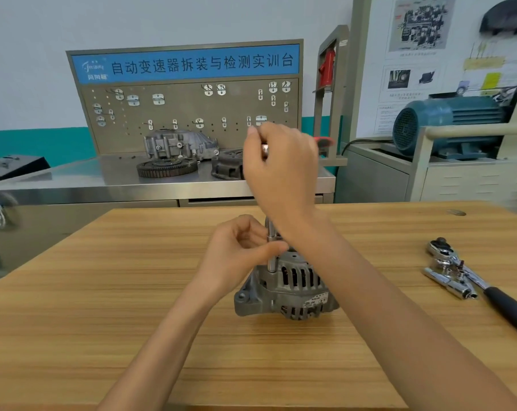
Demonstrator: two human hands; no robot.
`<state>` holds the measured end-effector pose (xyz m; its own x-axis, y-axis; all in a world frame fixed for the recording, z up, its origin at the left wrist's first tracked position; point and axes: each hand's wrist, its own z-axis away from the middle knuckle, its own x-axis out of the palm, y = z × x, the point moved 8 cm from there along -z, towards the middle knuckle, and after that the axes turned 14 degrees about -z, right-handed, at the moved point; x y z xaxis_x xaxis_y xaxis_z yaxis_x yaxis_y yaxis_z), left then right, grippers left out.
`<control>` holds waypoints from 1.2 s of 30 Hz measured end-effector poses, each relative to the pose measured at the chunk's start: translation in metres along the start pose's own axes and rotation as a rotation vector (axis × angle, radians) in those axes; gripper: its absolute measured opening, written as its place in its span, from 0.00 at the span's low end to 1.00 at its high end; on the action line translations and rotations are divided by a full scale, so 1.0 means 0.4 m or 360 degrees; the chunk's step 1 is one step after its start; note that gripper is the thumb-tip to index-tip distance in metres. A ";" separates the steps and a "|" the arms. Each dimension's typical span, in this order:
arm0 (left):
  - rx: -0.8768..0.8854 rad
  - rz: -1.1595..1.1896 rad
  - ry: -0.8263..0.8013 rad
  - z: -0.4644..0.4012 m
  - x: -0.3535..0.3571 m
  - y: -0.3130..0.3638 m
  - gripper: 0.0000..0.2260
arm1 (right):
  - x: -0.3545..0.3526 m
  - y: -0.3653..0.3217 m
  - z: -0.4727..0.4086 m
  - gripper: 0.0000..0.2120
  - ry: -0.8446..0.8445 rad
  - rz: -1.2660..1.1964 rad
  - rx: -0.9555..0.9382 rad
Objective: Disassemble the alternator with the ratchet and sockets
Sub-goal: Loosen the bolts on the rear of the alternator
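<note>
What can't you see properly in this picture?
- Head view: the top of the tool is hidden inside the right hand; only a red tip shows, blurred.
- The shaft's lower end on the alternator is too small to make out.
- The ratchet's black handle is cut off by the right edge.
- The poster text is too small and blurred.

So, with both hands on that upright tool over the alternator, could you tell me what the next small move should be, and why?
Probably a small turn of the top end with the right hand. The left hand pinches the upright extension bar, whose lower end meets the alternator, so it looks seated and steadied. The ratchet lies unused on the table.
</note>
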<state>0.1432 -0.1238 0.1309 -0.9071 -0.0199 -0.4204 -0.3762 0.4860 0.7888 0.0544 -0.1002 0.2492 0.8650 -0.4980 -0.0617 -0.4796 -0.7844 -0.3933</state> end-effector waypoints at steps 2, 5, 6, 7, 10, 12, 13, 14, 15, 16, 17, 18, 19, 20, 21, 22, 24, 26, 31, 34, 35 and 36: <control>0.0063 -0.0098 0.0092 0.000 0.004 0.014 0.09 | -0.007 -0.022 0.007 0.15 0.0069 0.0387 -0.0045; 0.0085 -0.0071 0.0106 0.007 0.005 0.011 0.09 | -0.002 -0.020 0.000 0.16 -0.0002 0.0057 -0.0009; 0.0094 0.0003 0.0065 0.012 0.009 0.008 0.07 | 0.003 -0.016 -0.003 0.18 -0.0048 -0.0110 0.0017; 0.0100 0.0114 0.0002 0.020 0.016 0.008 0.05 | 0.009 -0.008 -0.007 0.19 -0.0111 -0.0278 0.0054; 0.0123 0.0325 -0.0173 0.037 0.032 0.008 0.13 | 0.034 0.013 -0.014 0.19 -0.0355 -0.0680 0.0231; 0.0095 0.0369 -0.0247 0.040 0.036 0.008 0.13 | 0.047 0.030 -0.018 0.20 -0.0505 -0.0956 0.0384; 0.0063 0.0372 -0.0267 0.037 0.036 0.007 0.12 | 0.050 0.036 -0.019 0.20 -0.0546 -0.1105 0.0457; 0.0033 0.0349 -0.0270 0.032 0.033 0.005 0.12 | 0.049 0.040 -0.020 0.20 -0.0560 -0.1203 0.0518; 0.0014 0.0313 -0.0263 0.027 0.030 0.005 0.12 | 0.044 0.042 -0.021 0.20 -0.0540 -0.1208 0.0538; 0.0005 0.0263 -0.0240 0.021 0.027 0.002 0.12 | 0.038 0.040 -0.022 0.19 -0.0489 -0.1096 0.0485; -0.0005 0.0228 -0.0208 0.018 0.023 0.002 0.11 | 0.028 0.034 -0.021 0.18 -0.0437 -0.0838 0.0365; -0.0012 0.0193 -0.0161 0.015 0.018 0.002 0.11 | 0.020 0.022 -0.019 0.16 -0.0403 -0.0429 0.0212; -0.0023 0.0164 -0.0107 0.012 0.012 0.001 0.09 | 0.014 0.004 -0.014 0.14 -0.0360 0.0098 0.0049; -0.0027 0.0131 -0.0047 0.009 0.007 0.001 0.06 | 0.010 -0.013 -0.009 0.11 -0.0309 0.0593 -0.0077; -0.0028 0.0079 0.0017 0.008 0.002 0.001 0.05 | 0.007 -0.028 -0.004 0.11 -0.0262 0.0896 -0.0150; -0.0016 0.0001 0.0084 0.007 -0.002 0.004 0.05 | 0.004 -0.035 -0.003 0.10 -0.0253 0.0998 -0.0158; 0.0001 -0.0136 0.0150 0.005 -0.006 0.008 0.07 | 0.002 -0.033 -0.008 0.10 -0.0285 0.0884 -0.0127; 0.0009 -0.0142 0.0099 0.008 -0.006 0.015 0.06 | 0.010 -0.014 -0.016 0.12 -0.0363 0.0604 -0.0077; 0.0018 0.0192 -0.0255 0.018 0.007 0.023 0.10 | 0.031 0.019 -0.032 0.20 -0.0664 -0.0659 0.0234; 0.0006 0.0151 -0.0278 0.014 0.011 0.024 0.09 | 0.050 0.030 -0.028 0.24 -0.0793 -0.1188 0.0504; -0.0006 0.0130 -0.0260 0.011 0.011 0.025 0.09 | 0.051 0.030 -0.027 0.24 -0.0793 -0.1270 0.0561; -0.0015 0.0113 -0.0237 0.010 0.010 0.024 0.08 | 0.049 0.028 -0.027 0.24 -0.0767 -0.1276 0.0556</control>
<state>0.1368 -0.1160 0.1349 -0.8938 0.1444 -0.4246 -0.3145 0.4733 0.8228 0.0643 -0.1226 0.2535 0.9188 0.3947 0.0050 0.2754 -0.6317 -0.7246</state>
